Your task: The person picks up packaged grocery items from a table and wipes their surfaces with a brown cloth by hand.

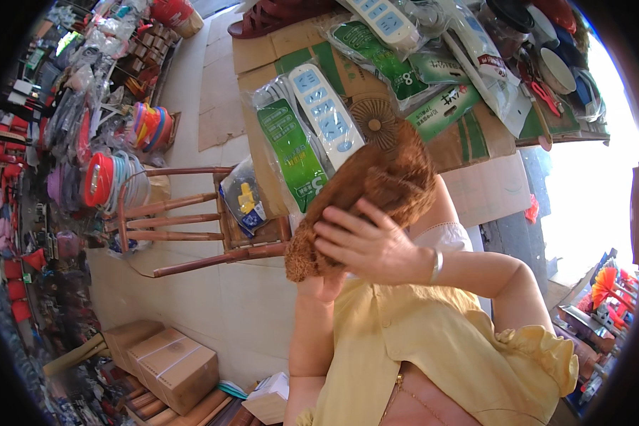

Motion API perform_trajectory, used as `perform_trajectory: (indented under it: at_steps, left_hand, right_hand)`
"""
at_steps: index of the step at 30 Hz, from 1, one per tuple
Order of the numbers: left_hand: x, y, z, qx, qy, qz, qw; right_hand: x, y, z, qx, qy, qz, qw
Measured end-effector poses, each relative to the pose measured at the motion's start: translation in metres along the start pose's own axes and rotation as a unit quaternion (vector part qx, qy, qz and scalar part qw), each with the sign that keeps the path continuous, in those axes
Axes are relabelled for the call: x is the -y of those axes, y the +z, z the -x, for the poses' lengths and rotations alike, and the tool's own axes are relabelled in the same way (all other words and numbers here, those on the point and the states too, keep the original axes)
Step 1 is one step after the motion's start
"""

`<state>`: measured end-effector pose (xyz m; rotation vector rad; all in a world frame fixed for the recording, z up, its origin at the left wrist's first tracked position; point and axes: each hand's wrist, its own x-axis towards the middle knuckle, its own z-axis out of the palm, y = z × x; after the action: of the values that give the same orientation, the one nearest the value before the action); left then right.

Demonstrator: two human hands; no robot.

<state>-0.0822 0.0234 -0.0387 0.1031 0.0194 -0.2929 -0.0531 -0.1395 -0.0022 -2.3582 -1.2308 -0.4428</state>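
Note:
A brown fuzzy cloth item (pixel 373 181), perhaps a plush hat or towel, is held up between my hands in front of my body. My right hand (pixel 365 245), with a bangle at the wrist, lies over it with fingers spread on the pile. My left hand (pixel 327 287) comes up from below, its fingers mostly hidden behind the cloth. Just beyond, a white power strip (pixel 327 114) with blue sockets lies in a clear bag with a green card (pixel 293 154). The cloth overlaps the strip's near end in view. Flattened cardboard (pixel 482 146) lies under the packages.
More bagged power strips (pixel 386 24) and a pair of red-handled pliers (pixel 546 98) lie farther back. A bamboo chair (pixel 173 221) stands at left, a bagged item (pixel 245 199) on its seat. Cardboard boxes (pixel 175 367) sit at lower left. Crowded goods (pixel 74 106) line the left side.

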Motion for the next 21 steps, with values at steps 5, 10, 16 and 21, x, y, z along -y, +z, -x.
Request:
perform_trajectory:
  at_steps: [5, 10, 16, 21]
  left_hand:
    - [-0.011, -0.011, 0.007, -0.015, -0.041, 0.053, 0.998]
    - [-0.010, -0.003, 0.008, -0.155, 0.047, -0.268, 0.950]
    - [-0.039, 0.009, 0.029, -0.114, 0.234, -0.718, 0.645]
    - [-0.075, 0.010, 0.017, 0.143, 0.228, -0.961, 0.068]
  right_hand:
    - [-0.024, -0.002, 0.013, -0.001, -0.076, 0.042, 0.996]
    - [-0.057, -0.016, 0.050, -0.003, -0.076, 0.168, 0.983]
    - [-0.048, -0.065, 0.069, -0.099, 0.092, -0.430, 0.893]
    - [-0.053, -0.077, 0.112, -0.325, 0.283, -0.836, 0.340]
